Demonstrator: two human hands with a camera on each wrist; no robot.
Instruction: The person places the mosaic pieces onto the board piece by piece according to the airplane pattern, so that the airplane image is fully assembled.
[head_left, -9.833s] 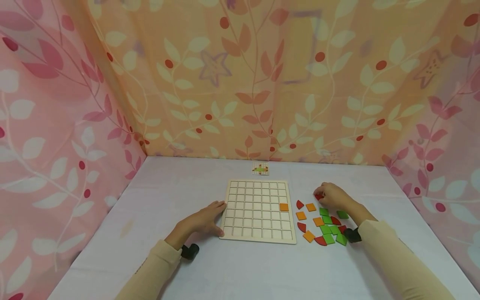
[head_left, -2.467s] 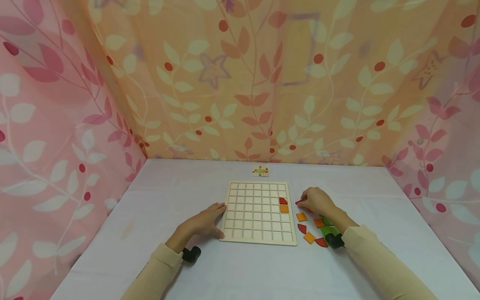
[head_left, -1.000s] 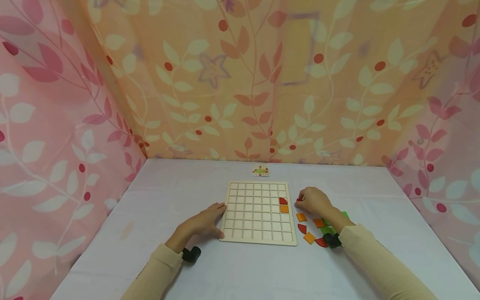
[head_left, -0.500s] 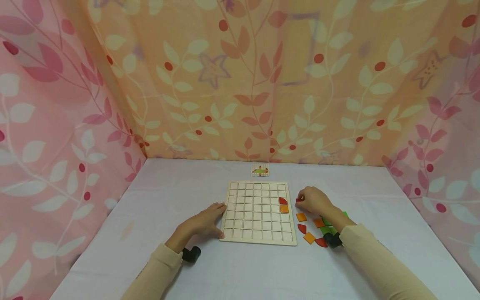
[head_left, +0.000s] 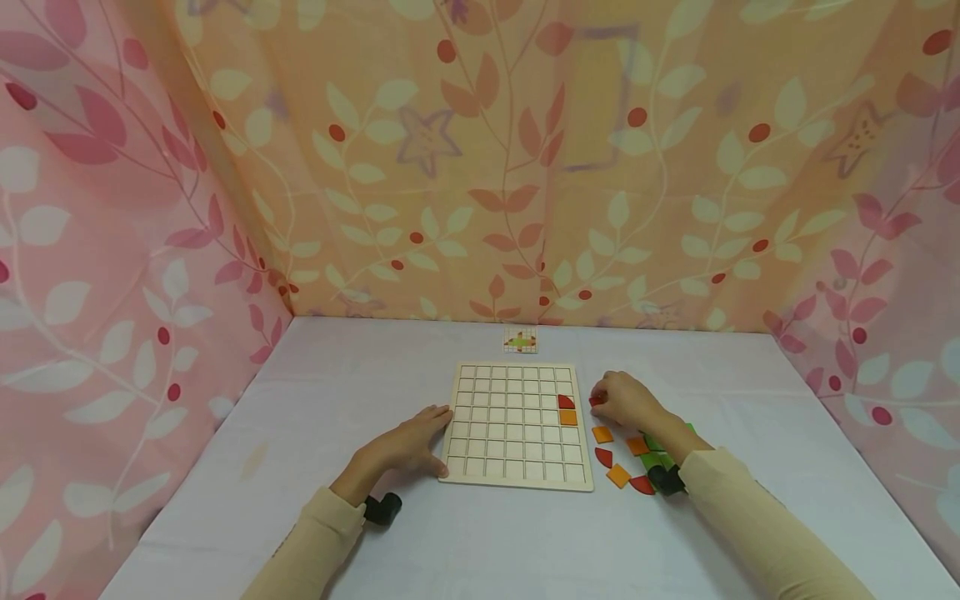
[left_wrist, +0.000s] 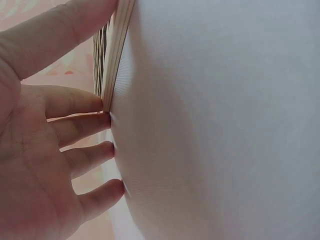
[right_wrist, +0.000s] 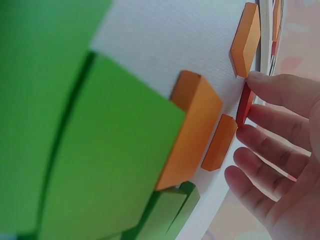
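A square wooden grid board [head_left: 517, 454] lies flat on the table. In its right-hand column, a red quarter-circle tile [head_left: 566, 402] sits just above an orange square tile [head_left: 568, 417]. My left hand [head_left: 411, 442] rests at the board's left edge, thumb by the near corner and fingers spread along the side; the left wrist view has the fingertips against the rim. Right of the board, my right hand [head_left: 628, 402] pinches another red quarter-circle tile [right_wrist: 244, 104] between thumb and fingertips, low over the table. The hand and forearm hide some tiles below.
Loose orange squares [head_left: 618, 476], red quarter-circles [head_left: 642, 485] and green tiles [head_left: 651, 460] are spread to the right of the board. A small pattern card [head_left: 521, 340] lies behind it. Patterned cloth [head_left: 480, 167] walls the table at the back and sides.
Since the earliest frame, a red quarter-circle has been set above the orange square. My right hand came nearer the board and took another red tile, lately shifting slightly left. My left hand stays put.
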